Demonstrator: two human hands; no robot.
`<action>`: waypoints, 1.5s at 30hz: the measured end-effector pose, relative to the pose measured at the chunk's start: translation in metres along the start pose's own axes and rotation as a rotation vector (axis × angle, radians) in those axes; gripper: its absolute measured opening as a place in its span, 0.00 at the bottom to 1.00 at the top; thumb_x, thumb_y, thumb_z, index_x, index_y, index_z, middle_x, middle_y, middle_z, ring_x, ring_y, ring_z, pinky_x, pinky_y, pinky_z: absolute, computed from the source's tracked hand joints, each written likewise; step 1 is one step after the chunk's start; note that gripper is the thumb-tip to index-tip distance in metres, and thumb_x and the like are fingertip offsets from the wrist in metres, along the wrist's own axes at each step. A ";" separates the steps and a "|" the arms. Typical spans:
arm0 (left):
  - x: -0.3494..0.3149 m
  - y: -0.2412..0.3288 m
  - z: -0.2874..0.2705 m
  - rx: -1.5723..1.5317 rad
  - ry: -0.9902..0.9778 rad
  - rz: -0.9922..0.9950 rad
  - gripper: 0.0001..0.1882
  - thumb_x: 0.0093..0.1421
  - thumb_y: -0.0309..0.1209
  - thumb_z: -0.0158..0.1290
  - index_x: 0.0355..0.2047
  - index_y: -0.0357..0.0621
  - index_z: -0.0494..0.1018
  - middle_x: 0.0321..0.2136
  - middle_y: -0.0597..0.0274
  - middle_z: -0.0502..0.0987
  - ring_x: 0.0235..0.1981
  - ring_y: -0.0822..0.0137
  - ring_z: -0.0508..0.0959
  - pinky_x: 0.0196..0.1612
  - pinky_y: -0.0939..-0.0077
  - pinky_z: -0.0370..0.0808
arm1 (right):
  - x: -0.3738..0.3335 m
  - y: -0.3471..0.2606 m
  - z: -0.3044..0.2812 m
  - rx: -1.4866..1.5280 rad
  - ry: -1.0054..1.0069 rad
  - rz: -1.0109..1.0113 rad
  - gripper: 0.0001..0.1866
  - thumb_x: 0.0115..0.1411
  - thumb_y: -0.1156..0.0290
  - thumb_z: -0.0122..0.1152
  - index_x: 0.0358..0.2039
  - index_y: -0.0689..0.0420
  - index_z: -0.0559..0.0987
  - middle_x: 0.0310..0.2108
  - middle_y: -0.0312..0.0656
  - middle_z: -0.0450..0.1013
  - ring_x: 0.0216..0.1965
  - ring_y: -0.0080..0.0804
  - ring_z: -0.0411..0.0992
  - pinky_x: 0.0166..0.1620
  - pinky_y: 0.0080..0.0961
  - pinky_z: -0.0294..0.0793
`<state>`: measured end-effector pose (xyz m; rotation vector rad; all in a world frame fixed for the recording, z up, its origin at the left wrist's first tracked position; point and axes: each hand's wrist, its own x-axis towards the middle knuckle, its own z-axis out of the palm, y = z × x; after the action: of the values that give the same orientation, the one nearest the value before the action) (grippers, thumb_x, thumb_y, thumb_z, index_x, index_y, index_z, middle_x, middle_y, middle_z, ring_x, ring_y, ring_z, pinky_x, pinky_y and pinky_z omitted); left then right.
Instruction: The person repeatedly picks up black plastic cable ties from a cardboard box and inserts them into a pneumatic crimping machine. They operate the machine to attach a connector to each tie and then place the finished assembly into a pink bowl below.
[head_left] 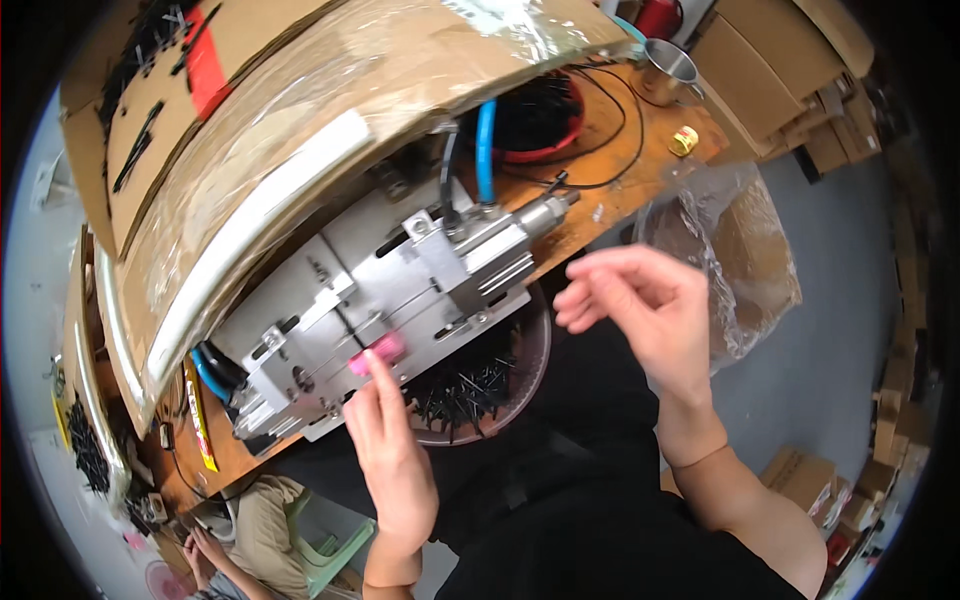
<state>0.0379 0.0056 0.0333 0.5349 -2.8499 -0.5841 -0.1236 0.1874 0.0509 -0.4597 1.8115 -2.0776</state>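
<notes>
Left hand (392, 455) reaches up to the near face of the grey metal fixture (385, 290). My fingers (372, 372) are pinched together on a small pink piece (377, 352), which sits at the fixture's near edge, just against a slot. Whether it is fully seated I cannot tell.

Right hand (640, 305) hovers to the right of the fixture, fingers loosely apart and curled, holding nothing that I can see.

Bowl of small black parts (470, 385) sits just below the fixture, near my lap. Blue hose (485, 150) and black cables run into the fixture's far side on the wooden surface (610, 195).

To do this well, I judge: keep the pink piece square to the slot, press with fingertips only, and keep the right hand out of the cylinder's (535, 218) line.
</notes>
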 end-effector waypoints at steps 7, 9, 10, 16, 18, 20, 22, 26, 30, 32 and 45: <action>-0.027 0.011 0.027 -0.022 0.203 0.056 0.32 0.51 0.13 0.58 0.59 0.39 0.69 0.39 0.52 0.69 0.38 0.57 0.69 0.43 0.68 0.70 | 0.096 0.040 -0.072 -1.044 0.505 -0.521 0.07 0.49 0.73 0.69 0.30 0.59 0.82 0.27 0.42 0.73 0.34 0.39 0.70 0.38 0.33 0.70; -0.034 0.015 0.049 -0.125 0.031 0.117 0.30 0.50 0.12 0.58 0.55 0.43 0.74 0.37 0.55 0.69 0.39 0.58 0.70 0.42 0.70 0.71 | 0.124 0.059 -0.077 -1.153 0.469 -0.515 0.12 0.44 0.68 0.73 0.28 0.59 0.81 0.31 0.43 0.71 0.39 0.42 0.67 0.43 0.37 0.67; -0.036 0.014 0.061 -0.118 -0.065 0.154 0.28 0.50 0.13 0.58 0.53 0.43 0.74 0.36 0.55 0.69 0.38 0.58 0.70 0.42 0.70 0.71 | 0.132 0.064 -0.074 -1.206 0.446 -0.514 0.12 0.43 0.69 0.73 0.26 0.60 0.81 0.33 0.45 0.72 0.41 0.43 0.66 0.45 0.38 0.65; -0.028 0.006 0.106 -0.161 -0.378 0.193 0.25 0.53 0.16 0.53 0.53 0.40 0.73 0.40 0.53 0.70 0.39 0.53 0.70 0.45 0.61 0.70 | 0.146 0.069 -0.076 -1.275 0.402 -0.470 0.10 0.41 0.72 0.70 0.24 0.63 0.79 0.32 0.47 0.71 0.42 0.45 0.66 0.46 0.38 0.64; -0.023 0.005 0.107 -0.167 -0.393 0.179 0.24 0.53 0.17 0.53 0.53 0.40 0.73 0.40 0.53 0.70 0.40 0.53 0.70 0.45 0.61 0.70 | 0.130 0.057 -0.084 -1.165 0.327 -0.496 0.08 0.44 0.73 0.67 0.26 0.61 0.79 0.30 0.44 0.69 0.40 0.43 0.66 0.43 0.36 0.65; -0.018 0.004 0.107 -0.173 -0.404 0.161 0.25 0.52 0.16 0.53 0.53 0.40 0.73 0.40 0.53 0.70 0.40 0.54 0.70 0.45 0.62 0.71 | 0.113 0.045 -0.090 -1.006 0.110 -0.552 0.06 0.45 0.75 0.65 0.26 0.60 0.79 0.30 0.41 0.68 0.37 0.39 0.66 0.40 0.33 0.66; -0.015 0.003 0.108 -0.175 -0.430 0.145 0.25 0.52 0.16 0.53 0.53 0.40 0.73 0.40 0.53 0.70 0.40 0.54 0.71 0.46 0.62 0.71 | 0.106 0.046 -0.084 -1.005 -0.068 -0.651 0.06 0.45 0.75 0.64 0.26 0.59 0.79 0.29 0.40 0.67 0.36 0.37 0.66 0.39 0.31 0.66; -0.005 0.006 0.114 -0.192 -0.434 0.176 0.25 0.52 0.16 0.54 0.52 0.41 0.74 0.39 0.54 0.70 0.39 0.54 0.71 0.44 0.62 0.71 | 0.117 0.059 -0.077 -1.119 -0.171 -0.794 0.06 0.45 0.73 0.60 0.26 0.59 0.80 0.28 0.38 0.66 0.35 0.34 0.65 0.38 0.28 0.65; 0.001 0.002 0.116 -0.185 -0.418 0.165 0.22 0.53 0.17 0.57 0.50 0.42 0.75 0.38 0.55 0.71 0.37 0.54 0.71 0.41 0.63 0.71 | 0.120 0.062 -0.085 -1.196 -0.243 -0.750 0.12 0.44 0.71 0.58 0.31 0.60 0.80 0.29 0.39 0.66 0.36 0.34 0.65 0.39 0.28 0.65; 0.003 0.001 0.116 -0.186 -0.421 0.150 0.22 0.53 0.17 0.57 0.50 0.42 0.75 0.38 0.55 0.70 0.37 0.54 0.71 0.41 0.63 0.71 | 0.122 0.061 -0.090 -1.179 -0.214 -0.748 0.12 0.45 0.73 0.60 0.33 0.61 0.79 0.28 0.39 0.66 0.35 0.34 0.65 0.38 0.29 0.65; -0.009 -0.025 0.155 -0.093 -0.619 -0.048 0.21 0.59 0.25 0.54 0.54 0.44 0.72 0.48 0.46 0.69 0.49 0.44 0.69 0.53 0.55 0.67 | 0.150 0.032 -0.079 -1.024 0.111 -0.839 0.10 0.43 0.79 0.67 0.29 0.64 0.80 0.27 0.41 0.69 0.33 0.38 0.69 0.39 0.33 0.70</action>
<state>0.0150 0.0413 -0.1184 0.4694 -3.3570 -1.0432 -0.2915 0.1843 0.0109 -1.5956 3.0228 -1.3245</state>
